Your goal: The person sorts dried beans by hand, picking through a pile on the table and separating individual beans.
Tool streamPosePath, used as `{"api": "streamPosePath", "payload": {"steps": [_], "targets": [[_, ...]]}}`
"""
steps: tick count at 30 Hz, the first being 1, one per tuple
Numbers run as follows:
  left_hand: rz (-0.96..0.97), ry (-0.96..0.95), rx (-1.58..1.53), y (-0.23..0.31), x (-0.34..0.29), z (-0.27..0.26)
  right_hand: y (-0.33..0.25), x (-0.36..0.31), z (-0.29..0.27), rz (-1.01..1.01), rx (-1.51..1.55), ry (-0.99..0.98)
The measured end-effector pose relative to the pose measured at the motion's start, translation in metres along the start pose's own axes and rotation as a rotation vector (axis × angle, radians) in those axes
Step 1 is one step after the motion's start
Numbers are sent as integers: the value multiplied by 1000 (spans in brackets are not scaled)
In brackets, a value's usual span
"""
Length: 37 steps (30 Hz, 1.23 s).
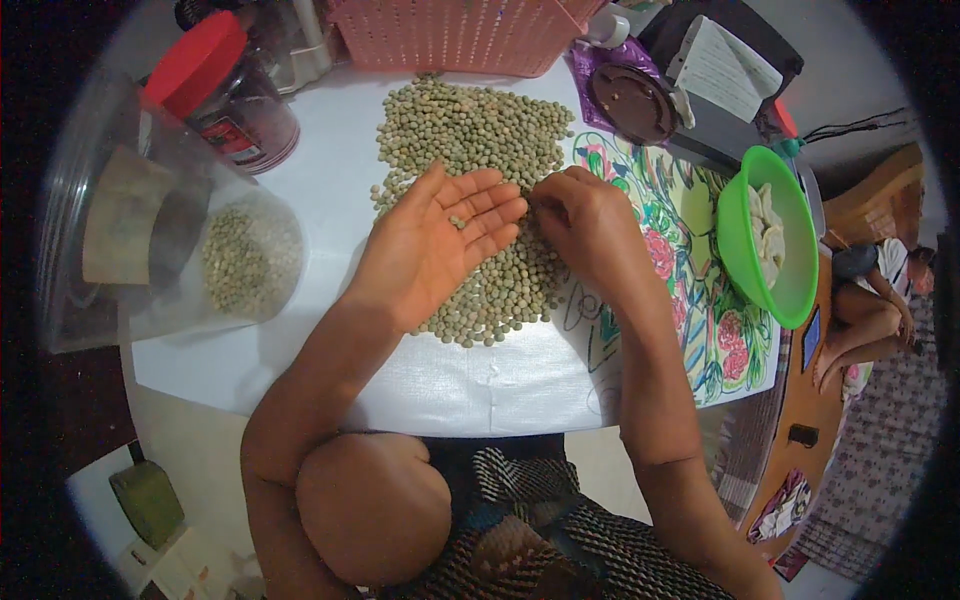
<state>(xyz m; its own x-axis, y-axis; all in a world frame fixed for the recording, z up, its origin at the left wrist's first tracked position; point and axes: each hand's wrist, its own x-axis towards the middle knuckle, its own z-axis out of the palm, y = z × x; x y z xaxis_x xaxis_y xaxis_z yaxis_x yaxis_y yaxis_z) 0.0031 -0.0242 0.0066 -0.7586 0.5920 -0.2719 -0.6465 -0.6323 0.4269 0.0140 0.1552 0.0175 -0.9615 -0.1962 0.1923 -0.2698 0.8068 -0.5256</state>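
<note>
Dried green peas (475, 125) are spread in a broad heap over the white tabletop. Palm up above the heap's left side, my left hand (425, 240) has its fingers stretched out. One or two loose peas (457, 222) rest at the base of those fingers. Close to the left fingertips, my right hand (592, 222) is at the right edge of the heap, its fingers bent and pressed together in a pinch. Whatever lies between the right fingertips is hidden.
At the left are a clear plastic container (285, 235) with peas inside and a red-lidded jar (265, 135). A pink basket (450, 40) is behind the heap. A green bowl (740, 235) holding pale pieces stands right, near a brown lid (630, 100). Another person (880, 300) sits far right.
</note>
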Motion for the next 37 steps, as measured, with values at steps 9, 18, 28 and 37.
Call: {"api": "streamPosePath", "payload": {"steps": [9,18,28,37], "targets": [[-12,4,-32,-1,1,1,-4,0,-4,96,271,128],[-54,-27,-58,-3,0,7,-9,1,-7,53,469,230],[51,14,-70,3,1,3,18,0,-14,62,-9,64],[68,21,-56,3,1,2,9,0,-7,48,21,-91]]}}
